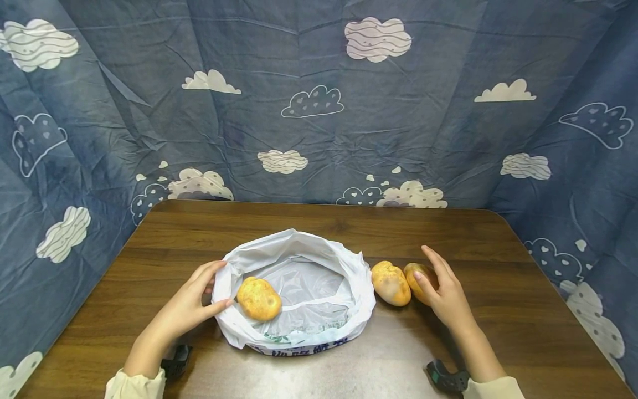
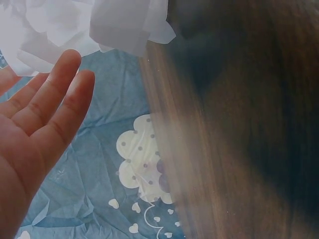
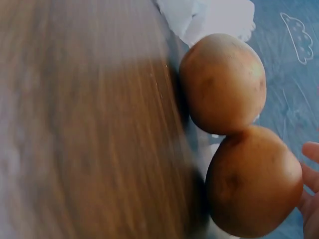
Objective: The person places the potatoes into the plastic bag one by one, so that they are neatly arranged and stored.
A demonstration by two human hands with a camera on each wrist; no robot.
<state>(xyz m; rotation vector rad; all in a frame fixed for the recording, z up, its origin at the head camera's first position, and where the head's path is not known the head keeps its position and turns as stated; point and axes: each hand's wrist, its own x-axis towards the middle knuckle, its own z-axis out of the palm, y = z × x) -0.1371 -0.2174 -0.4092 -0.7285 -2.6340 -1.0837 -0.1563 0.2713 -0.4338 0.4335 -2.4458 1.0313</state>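
Note:
A white plastic bag (image 1: pixel 291 241) stands with its mouth spread wide on the table. Inside it, at the left, lies a potato (image 1: pixel 258 299). My left hand (image 1: pixel 186 305) is at the bag's left rim, its thumb and extended fingers touching the plastic. In the left wrist view those fingers (image 2: pixel 72 102) are nearly straight beside the bag (image 2: pixel 124 25). Two more potatoes sit right of the bag, one potato (image 1: pixel 391 284) beside it and another potato (image 1: pixel 415 277) further right. My right hand (image 1: pixel 448 296) is spread around the rightmost potato (image 3: pixel 254 181), fingers loosely extended; contact is unclear.
The brown wooden table (image 1: pixel 498 310) reaches back to a blue cloth backdrop (image 1: pixel 309 55) with cloud prints, which also hangs at both sides. A dark strap-like device sits at each wrist, the left device (image 1: pixel 176 360) and the right device (image 1: pixel 446 377).

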